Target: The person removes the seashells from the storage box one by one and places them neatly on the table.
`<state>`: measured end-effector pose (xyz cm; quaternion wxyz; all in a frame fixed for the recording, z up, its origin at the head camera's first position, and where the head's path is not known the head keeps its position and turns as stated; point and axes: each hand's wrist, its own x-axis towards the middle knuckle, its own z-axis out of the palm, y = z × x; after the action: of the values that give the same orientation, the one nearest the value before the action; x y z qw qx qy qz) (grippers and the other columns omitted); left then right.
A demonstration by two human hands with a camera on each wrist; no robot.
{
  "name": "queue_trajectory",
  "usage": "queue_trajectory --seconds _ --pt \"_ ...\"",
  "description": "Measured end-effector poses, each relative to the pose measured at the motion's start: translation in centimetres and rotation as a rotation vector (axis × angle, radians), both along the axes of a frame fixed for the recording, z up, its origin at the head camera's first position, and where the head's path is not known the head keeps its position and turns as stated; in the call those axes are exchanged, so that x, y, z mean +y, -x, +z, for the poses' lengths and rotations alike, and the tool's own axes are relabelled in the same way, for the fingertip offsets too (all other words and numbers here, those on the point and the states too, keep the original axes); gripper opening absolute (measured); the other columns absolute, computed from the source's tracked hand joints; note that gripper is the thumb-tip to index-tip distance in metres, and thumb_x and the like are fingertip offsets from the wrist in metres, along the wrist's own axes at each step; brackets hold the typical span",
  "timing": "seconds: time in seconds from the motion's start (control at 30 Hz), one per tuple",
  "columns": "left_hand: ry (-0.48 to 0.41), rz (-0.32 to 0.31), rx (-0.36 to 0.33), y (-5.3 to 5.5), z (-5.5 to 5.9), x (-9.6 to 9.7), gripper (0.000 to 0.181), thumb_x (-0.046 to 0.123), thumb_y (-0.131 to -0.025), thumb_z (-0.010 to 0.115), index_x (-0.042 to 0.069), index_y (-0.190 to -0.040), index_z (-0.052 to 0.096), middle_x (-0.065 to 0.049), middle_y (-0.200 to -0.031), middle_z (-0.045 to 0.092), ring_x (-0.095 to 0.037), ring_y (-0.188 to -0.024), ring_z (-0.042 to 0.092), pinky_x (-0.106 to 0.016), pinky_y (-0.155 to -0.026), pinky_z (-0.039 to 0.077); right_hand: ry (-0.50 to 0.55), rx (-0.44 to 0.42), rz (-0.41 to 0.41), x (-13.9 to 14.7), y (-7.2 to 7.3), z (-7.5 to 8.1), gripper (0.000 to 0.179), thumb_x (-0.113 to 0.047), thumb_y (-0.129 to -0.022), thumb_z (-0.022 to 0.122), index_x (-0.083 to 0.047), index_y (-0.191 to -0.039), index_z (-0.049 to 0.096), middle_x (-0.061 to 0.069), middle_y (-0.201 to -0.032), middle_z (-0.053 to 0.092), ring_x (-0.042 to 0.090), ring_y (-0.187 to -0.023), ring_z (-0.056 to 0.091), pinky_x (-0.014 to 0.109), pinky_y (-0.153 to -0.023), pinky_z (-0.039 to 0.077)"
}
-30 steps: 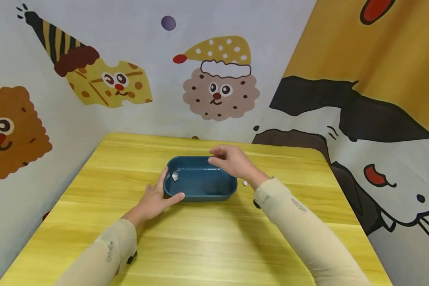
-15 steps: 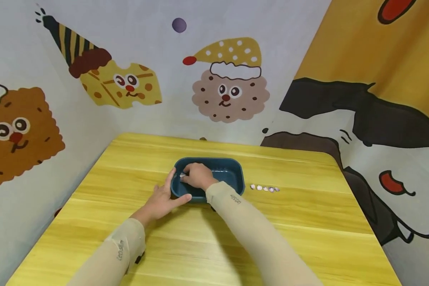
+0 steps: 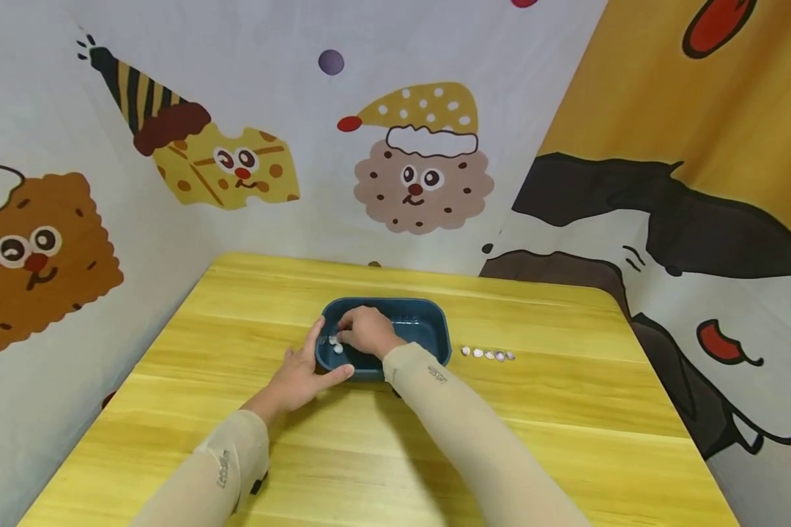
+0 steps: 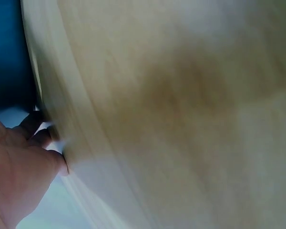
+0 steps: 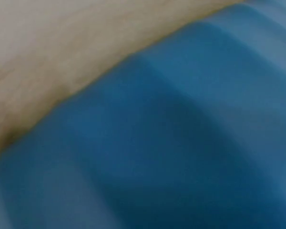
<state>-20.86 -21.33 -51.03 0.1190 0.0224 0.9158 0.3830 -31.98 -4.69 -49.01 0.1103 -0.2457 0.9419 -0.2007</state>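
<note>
A dark blue rectangular container [image 3: 422, 331] stands on the table. At its left end is my left hand [image 3: 296, 379], thumb straight along the near side and index finger straight along the left side; the left wrist view shows some of its fingers near the blue wall [image 4: 9, 57]. Inside the container, my right hand [image 3: 368, 331] has bent fingers beside a few small whitish shell-like pieces [image 3: 338, 349] at the left end. Whether its fingertips pinch one is too small to tell. The right wrist view is blurred, with the blue container [image 5: 148, 124] and no fingers.
To the right of the container, several small whitish shell-like pieces [image 3: 489, 355] lie in a short row on the yellow wood-grain table [image 3: 540, 410]. A cartoon-printed cloth [image 3: 250, 227] hangs behind and beside the table.
From above the container's far right side, my right hand has moved left and down inside it. More whitish pieces show beside its fingers than half a second ago. The left hand stays at the container.
</note>
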Motion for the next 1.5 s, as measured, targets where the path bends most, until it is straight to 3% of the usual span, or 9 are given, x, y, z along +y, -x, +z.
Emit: queue_trajectory --seconds 0.13,0.3,0.53,0.73,0.97,1.07,1.23,1.37,1.5 --pt "-0.002 0.007 -0.01 -0.1 -0.1 -0.1 0.121 0.082 -0.092 0.059 0.035 -0.17 -0.02 -0.027 -0.176 0.021 -0.062 -0.159 0.007 -0.078 -0.127 0.001 -0.037 0.03 0.056 -0.2 0.0 -0.3 0.021 -0.034 -0.103 0.074 -0.024 -0.119 0.084 -0.008 -0.118 0.081 0.012 -0.104 0.075 0.033 -0.092 0.062" --pt "0.003 0.013 -0.012 -0.1 -0.1 -0.1 0.12 0.084 -0.091 0.059 0.039 -0.169 -0.021 -0.025 -0.176 0.022 -0.06 -0.16 0.011 -0.076 -0.128 -0.001 -0.022 0.044 0.06 0.0 0.2 -0.2 0.015 -0.032 -0.103 0.075 -0.023 -0.105 0.087 -0.008 -0.104 0.082 0.008 -0.087 0.072 0.029 -0.081 0.062" --pt "0.01 0.027 -0.034 -0.1 0.2 -0.1 0.119 0.083 -0.091 0.061 0.044 -0.168 -0.021 -0.026 -0.177 0.019 -0.067 -0.158 0.002 -0.085 -0.121 0.013 0.16 -0.051 0.02 2.5 0.3 1.6 0.018 -0.034 -0.103 0.075 -0.021 -0.106 0.087 -0.005 -0.109 0.082 0.009 -0.09 0.071 0.032 -0.082 0.061" --pt "0.012 0.034 -0.024 0.1 0.7 -0.1 0.12 0.078 -0.091 0.067 0.04 -0.17 -0.015 -0.027 -0.175 0.026 -0.06 -0.157 0.027 -0.079 -0.12 0.03 0.323 -0.159 -0.074 8.8 0.0 5.7 0.02 -0.041 -0.101 0.075 -0.025 -0.108 0.084 -0.005 -0.112 0.079 0.02 -0.098 0.073 0.038 -0.086 0.061" --pt "0.015 0.04 0.037 -0.3 1.3 0.6 0.121 0.075 -0.091 0.07 0.031 -0.174 -0.006 -0.026 -0.172 0.034 -0.053 -0.148 0.048 -0.071 -0.116 0.043 0.335 -0.144 -0.283 21.2 0.5 8.7 0.033 -0.047 -0.098 0.078 -0.018 -0.112 0.083 0.006 -0.111 0.079 0.024 -0.097 0.069 0.035 -0.082 0.058" --pt "-0.041 0.057 0.051 -0.6 0.9 0.6 0.12 0.074 -0.09 0.071 0.033 -0.173 -0.005 -0.027 -0.163 0.049 -0.045 -0.135 0.063 -0.062 -0.109 0.052 0.297 -0.153 -0.358 27.0 0.3 8.5 0.043 -0.05 -0.099 0.075 -0.012 -0.12 0.08 0.01 -0.118 0.076 0.029 -0.104 0.068 0.039 -0.087 0.058" --pt "-0.125 0.081 0.036 -0.9 0.6 0.7 0.118 0.072 -0.091 0.072 0.039 -0.172 -0.007 -0.025 -0.15 0.062 -0.033 -0.123 0.072 -0.052 -0.1 0.059 0.206 -0.174 -0.45 34.2 -1.0 5.9 0.049 -0.049 -0.102 0.071 -0.006 -0.124 0.076 0.015 -0.122 0.073 0.033 -0.106 0.066 0.043 -0.087 0.056" --pt "-0.122 0.074 0.028 -1.0 1.0 0.9 0.118 0.071 -0.092 0.072 0.037 -0.172 -0.007 -0.026 -0.142 0.068 -0.032 -0.118 0.074 -0.05 -0.095 0.06 0.152 -0.192 -0.489 36.9 -2.0 3.4 0.043 -0.044 -0.102 0.074 -0.004 -0.118 0.079 0.014 -0.111 0.075 0.024 -0.091 0.06 0.035 -0.076 0.05" --pt "-0.113 0.07 0.019 -1.1 1.3 1.0 0.118 0.071 -0.093 0.071 0.035 -0.173 -0.008 -0.029 -0.148 0.063 -0.034 -0.12 0.073 -0.051 -0.095 0.059 0.142 -0.216 -0.512 37.4 -2.3 1.7 0.038 -0.042 -0.1 0.076 -0.006 -0.111 0.081 0.008 -0.101 0.074 0.021 -0.085 0.058 0.03 -0.073 0.046"
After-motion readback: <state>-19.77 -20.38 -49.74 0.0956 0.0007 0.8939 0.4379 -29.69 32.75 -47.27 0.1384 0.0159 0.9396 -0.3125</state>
